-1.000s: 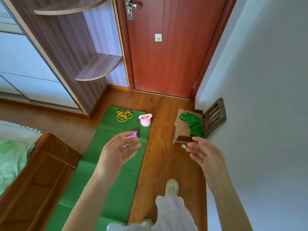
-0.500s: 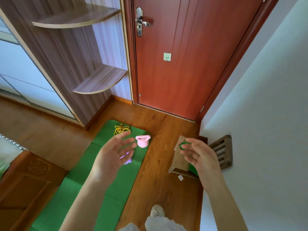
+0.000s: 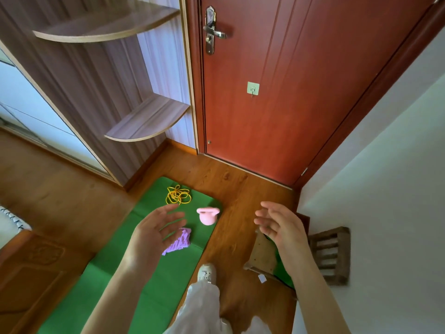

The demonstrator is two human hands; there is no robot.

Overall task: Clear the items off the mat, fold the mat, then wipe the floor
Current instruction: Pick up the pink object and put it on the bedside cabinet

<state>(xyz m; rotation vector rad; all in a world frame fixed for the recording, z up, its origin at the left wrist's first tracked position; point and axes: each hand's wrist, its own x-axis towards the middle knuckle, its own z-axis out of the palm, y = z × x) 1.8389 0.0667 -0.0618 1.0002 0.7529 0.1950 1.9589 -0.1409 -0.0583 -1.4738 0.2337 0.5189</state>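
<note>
Both hands, the left hand [image 3: 156, 233] and right hand [image 3: 280, 225], are loose and hold nothing above the mat [image 3: 149, 273], where the rope [image 3: 178, 195], kettlebell [image 3: 207, 216] and cloth [image 3: 179, 242] lie, so I think picking them up comes next.

Far end of green mat [image 3: 149, 280] carries three obstacles: yellow cord [image 3: 178, 195] far left, pink kettlebell [image 3: 207, 216] just right of it near the mat's right edge, purple cloth [image 3: 179, 242] nearer. Open mat gaps between all three. Left hand [image 3: 154, 233] raised above the cloth, right hand [image 3: 280, 225] above wooden stool [image 3: 263, 253]; both empty, fingers loose. Bare floor strip [image 3: 231, 237] between mat and stool. Wall crowds right; slatted crate [image 3: 331, 255], possibly a stool back, against it.
</note>
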